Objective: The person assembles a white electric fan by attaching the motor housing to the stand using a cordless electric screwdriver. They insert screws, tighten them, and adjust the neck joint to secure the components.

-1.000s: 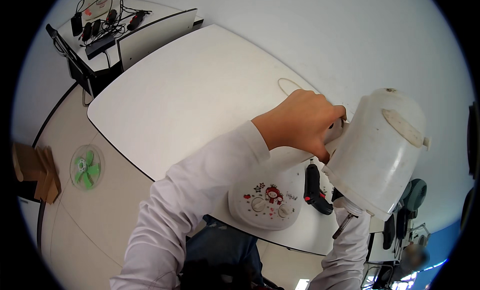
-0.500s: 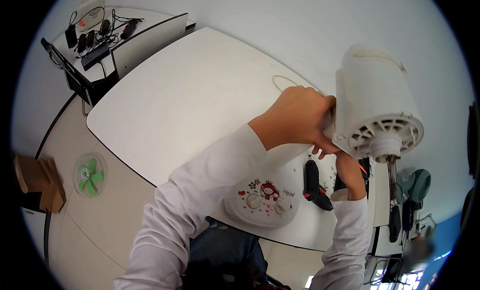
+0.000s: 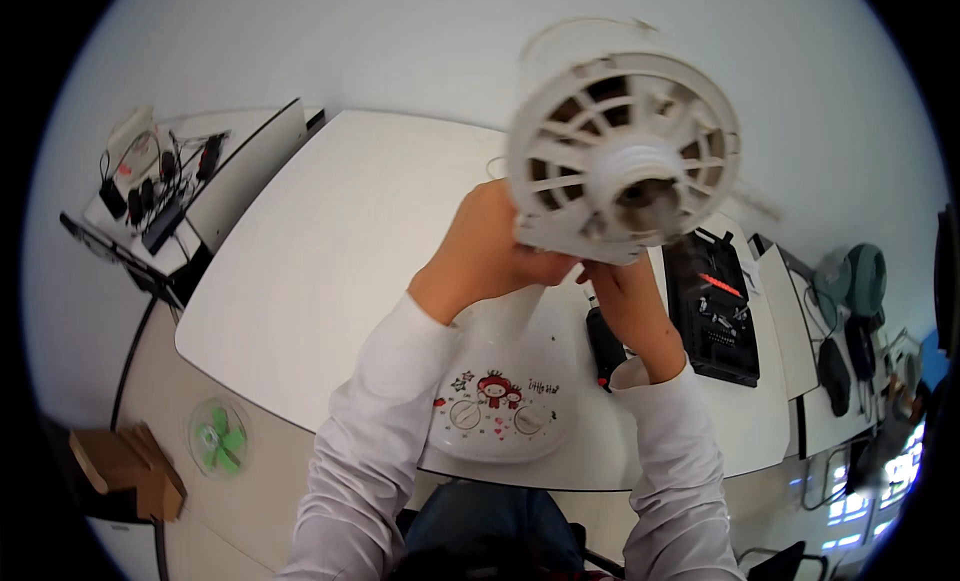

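A white electric fan without blades or guard stands on the white table. Its motor housing (image 3: pixel 620 151) faces me with a vented round front, and a metal shaft, blurred, sticks out of it. My left hand (image 3: pixel 490 246) is closed on the fan's neck, just under the housing. Beside it, my right hand (image 3: pixel 632 311) reaches up under the housing with bent fingers; the fingertips are mostly hidden, and what they hold cannot be made out. Below my hands is the fan's base (image 3: pixel 500 411), with two round knobs and red cartoon prints.
Right of the base lie a black power screwdriver (image 3: pixel 604 346) and an open black tool case (image 3: pixel 712 311) with bits. Green fan blades (image 3: pixel 218 436) are on the floor at left, near a cardboard box (image 3: pixel 125 471). Cables and black devices (image 3: pixel 165 181) lie on the far-left table.
The motor housing now faces me more squarely and appears further left, as my view has shifted. Both hands stay at the fan's neck. More of the tool case shows.
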### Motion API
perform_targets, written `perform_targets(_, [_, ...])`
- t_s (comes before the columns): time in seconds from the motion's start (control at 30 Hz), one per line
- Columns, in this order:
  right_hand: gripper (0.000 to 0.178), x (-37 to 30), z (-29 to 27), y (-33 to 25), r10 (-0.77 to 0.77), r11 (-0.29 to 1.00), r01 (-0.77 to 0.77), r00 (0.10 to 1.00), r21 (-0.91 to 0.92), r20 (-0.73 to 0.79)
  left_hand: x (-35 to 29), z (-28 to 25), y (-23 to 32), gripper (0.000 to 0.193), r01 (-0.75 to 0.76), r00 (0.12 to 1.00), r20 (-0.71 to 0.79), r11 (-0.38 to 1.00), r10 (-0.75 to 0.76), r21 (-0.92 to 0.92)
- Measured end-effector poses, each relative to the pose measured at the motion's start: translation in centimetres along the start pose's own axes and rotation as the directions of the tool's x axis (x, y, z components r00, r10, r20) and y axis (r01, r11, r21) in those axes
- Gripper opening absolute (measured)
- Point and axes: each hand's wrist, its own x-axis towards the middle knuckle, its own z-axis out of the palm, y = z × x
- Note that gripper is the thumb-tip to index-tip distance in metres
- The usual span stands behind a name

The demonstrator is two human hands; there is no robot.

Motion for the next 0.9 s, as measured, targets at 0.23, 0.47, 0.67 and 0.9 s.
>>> perform_targets(0.23, [0.031,1.0,0.6,-2.3,-0.005,0.97,0.053,0.98,0.239,-0.198,-2.6,-0.4,-2.5,0.034,-0.002,0.988,0.156,0.988,-0.022,0.153])
perform_targets(0.47, [0.022,1.6,0.5,-1.3,0.092,0.922,-0.009,0.976,0.387,-0.198,-2.4,0.3,-3.6,0.027,0.171,0.983,0.093,0.976,-0.159,-0.137])
perform_targets(0.67, [0.02,1.4,1.5,-0.3,-0.015,0.96,0.092,0.96,0.264,-0.281,-4.0,-1.0,-5.2,0.032,0.354,0.932,0.158,0.911,-0.326,-0.211])
perform_targets(0.9, [0.02,1.5,1.2,0.6,-0.099,0.967,0.158,0.955,0.2,-0.279,-3.7,-0.1,-5.3,0.037,0.359,0.932,0.156,0.893,-0.328,-0.271])
